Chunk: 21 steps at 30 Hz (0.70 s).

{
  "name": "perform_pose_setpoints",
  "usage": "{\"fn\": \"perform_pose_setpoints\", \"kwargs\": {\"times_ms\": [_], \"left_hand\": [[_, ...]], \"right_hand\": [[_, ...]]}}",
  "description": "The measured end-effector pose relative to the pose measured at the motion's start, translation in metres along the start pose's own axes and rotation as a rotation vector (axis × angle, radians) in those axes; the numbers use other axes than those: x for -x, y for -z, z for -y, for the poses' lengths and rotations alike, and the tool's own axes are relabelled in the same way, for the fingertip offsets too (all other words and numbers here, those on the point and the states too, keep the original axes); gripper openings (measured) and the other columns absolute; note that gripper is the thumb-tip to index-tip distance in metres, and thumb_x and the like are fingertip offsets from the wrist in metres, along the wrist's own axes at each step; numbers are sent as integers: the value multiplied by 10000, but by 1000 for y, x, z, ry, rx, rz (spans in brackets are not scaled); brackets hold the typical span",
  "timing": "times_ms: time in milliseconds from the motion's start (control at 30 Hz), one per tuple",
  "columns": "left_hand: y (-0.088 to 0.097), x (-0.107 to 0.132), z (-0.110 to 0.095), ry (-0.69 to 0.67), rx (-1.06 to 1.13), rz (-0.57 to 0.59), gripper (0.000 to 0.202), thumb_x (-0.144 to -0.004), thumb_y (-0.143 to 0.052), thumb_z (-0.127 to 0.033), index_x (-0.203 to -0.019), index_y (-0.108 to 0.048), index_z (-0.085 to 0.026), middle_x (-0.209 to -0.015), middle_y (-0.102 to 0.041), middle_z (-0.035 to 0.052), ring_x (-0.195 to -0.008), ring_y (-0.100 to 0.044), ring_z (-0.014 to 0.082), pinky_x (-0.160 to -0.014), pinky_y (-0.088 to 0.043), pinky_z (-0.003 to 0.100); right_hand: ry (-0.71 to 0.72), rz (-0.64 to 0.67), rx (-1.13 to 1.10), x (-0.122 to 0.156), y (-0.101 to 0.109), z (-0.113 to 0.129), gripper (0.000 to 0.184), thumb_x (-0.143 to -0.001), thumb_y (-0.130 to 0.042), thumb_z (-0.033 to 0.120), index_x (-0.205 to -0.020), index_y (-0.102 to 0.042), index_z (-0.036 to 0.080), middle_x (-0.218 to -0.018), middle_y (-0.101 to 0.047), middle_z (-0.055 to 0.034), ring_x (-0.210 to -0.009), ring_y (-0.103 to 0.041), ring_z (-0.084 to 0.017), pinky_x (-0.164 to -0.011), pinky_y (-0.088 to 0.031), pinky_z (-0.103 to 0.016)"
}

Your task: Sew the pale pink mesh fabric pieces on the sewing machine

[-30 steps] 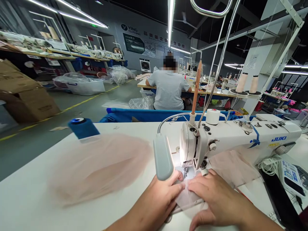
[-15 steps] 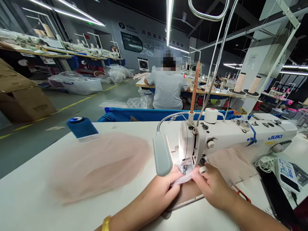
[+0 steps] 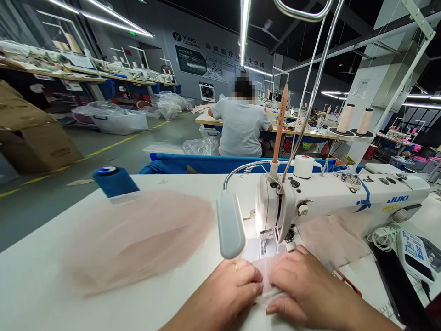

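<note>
A thin, sheer pale fabric (image 3: 266, 272) lies in front of the needle area of a white sewing machine (image 3: 310, 193). On its left side my left hand (image 3: 237, 285) has its fingers curled over the fabric, closed on it. From the right, my right hand (image 3: 306, 285) grips the same fabric, its thumb lower down and partly tucked beneath. The presser foot (image 3: 267, 246) stands just beyond my fingers. A grey lamp head (image 3: 230, 227) hangs close above my left hand. The fabric's lower part is hidden by both hands.
Sheer beige fabric (image 3: 144, 243) is spread on the left of the white table. A blue thread cone (image 3: 115, 181) stands behind it. More beige cloth (image 3: 334, 239), red-handled scissors (image 3: 347, 281) and a black phone-like slab (image 3: 396, 280) lie right. A person (image 3: 241, 124) sits ahead.
Both hands have drawn back from the needle area toward me, bringing the pale fabric along. My left hand has turned knuckles up. The presser foot is now in plainer view.
</note>
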<state>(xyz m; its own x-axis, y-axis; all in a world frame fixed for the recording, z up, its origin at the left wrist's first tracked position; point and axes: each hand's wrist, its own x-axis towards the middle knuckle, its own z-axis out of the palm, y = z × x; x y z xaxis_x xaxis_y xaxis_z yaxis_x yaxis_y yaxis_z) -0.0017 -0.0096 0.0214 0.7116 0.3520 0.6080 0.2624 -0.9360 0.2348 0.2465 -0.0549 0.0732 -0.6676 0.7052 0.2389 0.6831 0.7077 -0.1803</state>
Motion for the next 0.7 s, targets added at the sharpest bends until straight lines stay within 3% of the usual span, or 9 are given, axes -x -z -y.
{"fn": "perform_pose_setpoints", "kwargs": {"times_ms": [133,300,500,700], "left_hand": [[-11,3,12,11,-43,-13,313,-1067,-449,-114,-941,-703,-246,-881,-741,26,-757,-622,219,-731,-392,375],[-4,-4,18,31,-124,-25,283,-989,-485,-83,-948,-716,-241,-932,-745,52,-771,-622,239,-733,-419,374],[-6,-1,11,-10,-77,-21,317,-1044,-446,-76,-975,-705,-244,-922,-764,41,-783,-645,222,-758,-437,382],[-9,4,13,10,-96,-3,334,-987,-454,-33,-972,-712,-245,-901,-766,30,-734,-635,222,-759,-448,389]], "right_hand": [[-50,38,5,-4,-6,-4,355,-1046,-792,527,-955,-661,211,-1008,-785,-31,-953,-682,-250,-863,-453,-378],[-91,39,-33,-4,-13,-8,279,-1032,-828,462,-1105,-711,220,-1161,-807,-20,-1064,-684,-283,-933,-473,-411],[-75,7,-6,-2,-13,-7,221,-1078,-764,444,-1051,-719,230,-1149,-809,-38,-1042,-682,-280,-908,-492,-412],[-83,-6,55,-4,-16,-7,259,-1064,-778,441,-958,-688,222,-1057,-803,-30,-970,-669,-279,-863,-494,-421]]}}
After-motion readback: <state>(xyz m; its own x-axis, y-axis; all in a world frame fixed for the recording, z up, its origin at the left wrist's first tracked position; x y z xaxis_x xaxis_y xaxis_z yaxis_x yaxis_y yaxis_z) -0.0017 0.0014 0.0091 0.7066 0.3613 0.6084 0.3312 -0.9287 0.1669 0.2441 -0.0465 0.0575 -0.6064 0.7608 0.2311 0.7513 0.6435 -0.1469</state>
